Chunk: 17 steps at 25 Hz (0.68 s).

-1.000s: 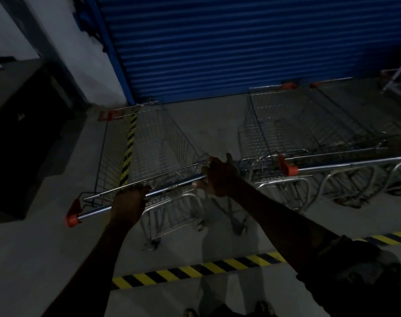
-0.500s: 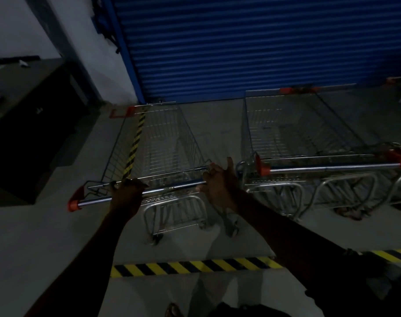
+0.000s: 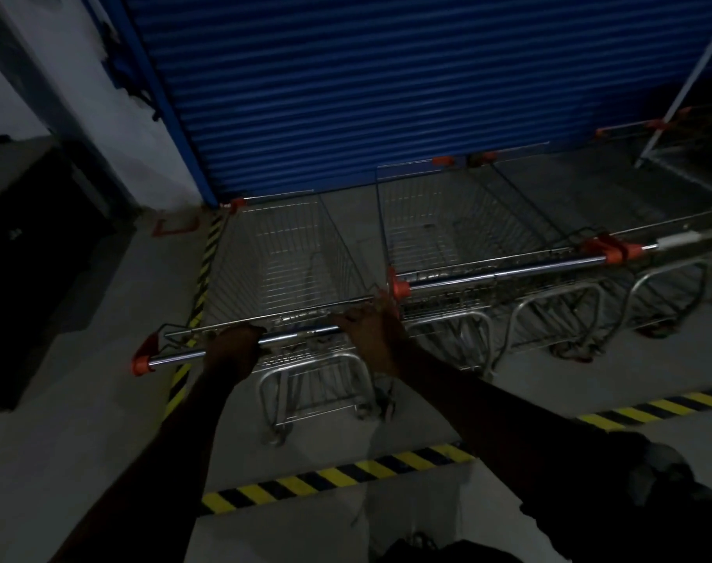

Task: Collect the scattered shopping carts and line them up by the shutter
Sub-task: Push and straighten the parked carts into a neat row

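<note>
I count one blue roller shutter (image 3: 387, 87), one black cabinet (image 3: 29, 258) at the left, and three shopping carts nose-in to the shutter: the leftmost cart (image 3: 289, 253), the neighbouring cart (image 3: 447, 221) and a third cart (image 3: 569, 197). Three strips of hazard tape (image 3: 338, 477) mark the floor (image 3: 82, 461). Two hands: my left hand (image 3: 234, 347) wraps the leftmost cart's handle (image 3: 301, 339), and my right hand (image 3: 370, 331) curls over its right end. Since half a second ago this cart has closed on its neighbour, and my right hand is now just beside the neighbour's orange cap (image 3: 399, 288).
</note>
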Tool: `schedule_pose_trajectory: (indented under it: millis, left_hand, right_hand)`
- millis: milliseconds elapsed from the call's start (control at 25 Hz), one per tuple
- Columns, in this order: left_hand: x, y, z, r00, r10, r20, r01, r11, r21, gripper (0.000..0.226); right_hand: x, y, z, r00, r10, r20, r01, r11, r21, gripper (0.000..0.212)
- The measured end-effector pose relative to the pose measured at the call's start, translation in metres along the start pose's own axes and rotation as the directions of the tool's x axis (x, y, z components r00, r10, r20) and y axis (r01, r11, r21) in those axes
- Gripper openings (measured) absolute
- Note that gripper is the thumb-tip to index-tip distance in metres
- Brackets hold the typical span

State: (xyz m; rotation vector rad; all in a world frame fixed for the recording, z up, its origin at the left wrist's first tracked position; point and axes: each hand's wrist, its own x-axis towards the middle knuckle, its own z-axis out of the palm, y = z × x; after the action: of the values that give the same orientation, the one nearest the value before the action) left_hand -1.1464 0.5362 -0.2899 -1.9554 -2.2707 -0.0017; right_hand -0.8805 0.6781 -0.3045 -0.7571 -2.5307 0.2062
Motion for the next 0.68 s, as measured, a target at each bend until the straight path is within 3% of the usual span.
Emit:
schedule_pose_trajectory:
  millis: [120, 160, 240, 320, 360, 440, 520, 680]
  left_hand:
    - [0.008, 0.011, 0.004, 0.999, -0.040, -0.022, 0.040, 0.999, 0.011, 0.040]
    - [0.006, 0.011, 0.004, 0.996, -0.068, 0.050, 0.067, 0.998, 0.008, 0.039]
    - [0.007, 0.007, 0.007, 0.988, -0.108, 0.111, 0.108, 0.994, 0.002, 0.039]
    - [0.006, 0.006, 0.007, 0.985, -0.146, 0.092, 0.147, 0.989, 0.004, 0.036]
    - [0.006, 0.009, 0.002, 0.982, -0.169, 0.089, 0.168, 0.986, 0.017, 0.033]
    - [0.004, 0.008, -0.003, 0.978, -0.198, 0.069, 0.196, 0.980, 0.030, 0.027]
    - [0.005, 0.002, -0.002, 0.977, -0.203, 0.067, 0.199, 0.978, 0.066, 0.027]
    - [0.019, -0.021, 0.003, 0.975, -0.206, 0.080, 0.202, 0.978, 0.054, 0.033]
  right_hand:
    - [-0.015, 0.004, -0.023, 0.948, 0.119, 0.295, -0.119, 0.993, -0.016, 0.045]
    - [-0.014, 0.010, -0.023, 0.938, 0.139, 0.318, -0.157, 0.987, 0.032, 0.049]
    - [-0.012, 0.022, -0.024, 0.928, 0.194, 0.318, -0.240, 0.964, 0.112, 0.050]
    - [-0.015, 0.027, -0.033, 0.937, 0.307, 0.166, -0.310, 0.951, -0.011, 0.056]
    - [-0.021, 0.034, -0.031, 0.941, 0.326, 0.094, -0.308, 0.936, -0.167, 0.061]
    - [-0.033, 0.048, -0.038, 0.974, 0.198, 0.114, -0.149, 0.928, -0.341, 0.071]
    - [-0.037, 0.056, -0.046, 0.986, 0.113, 0.124, -0.062, 0.934, -0.352, 0.073]
    - [-0.019, 0.058, -0.034, 0.994, 0.094, 0.056, -0.066, 0.922, -0.383, 0.064]
